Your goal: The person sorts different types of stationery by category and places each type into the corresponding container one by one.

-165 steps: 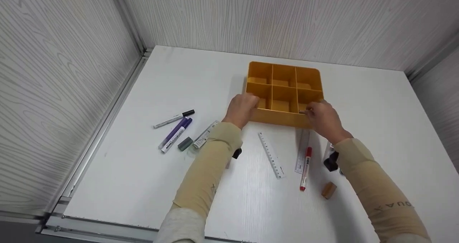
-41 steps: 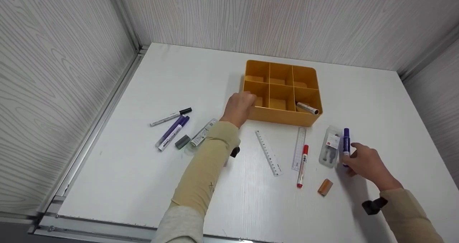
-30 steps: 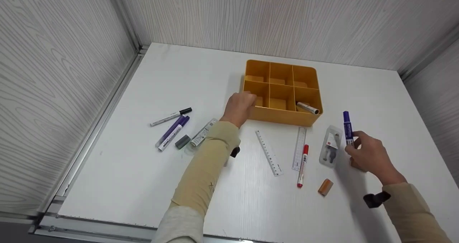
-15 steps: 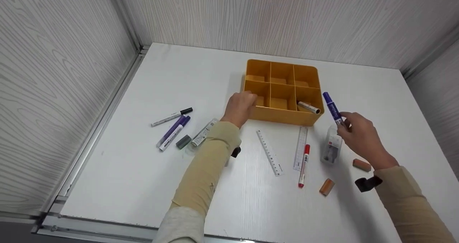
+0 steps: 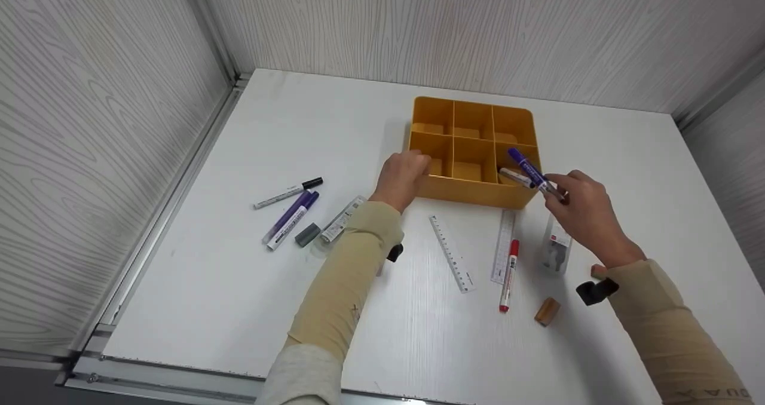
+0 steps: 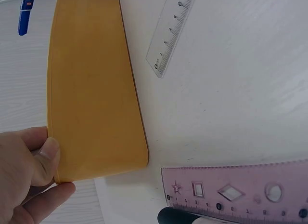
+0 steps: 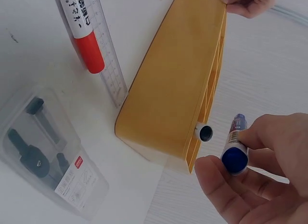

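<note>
While my left hand (image 5: 401,181) pinched the yellow six-compartment plastic box (image 5: 466,191) by its near-left corner, my outstretched right hand (image 5: 584,211) gripped a blue-purple cylindrical marker (image 5: 529,169) slantwise above the near-right compartment (image 5: 529,153).

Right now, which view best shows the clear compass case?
Right wrist: the clear compass case appears large, its label distinct. Head shows it small, partly behind the right hand; left wrist omits it.
</note>
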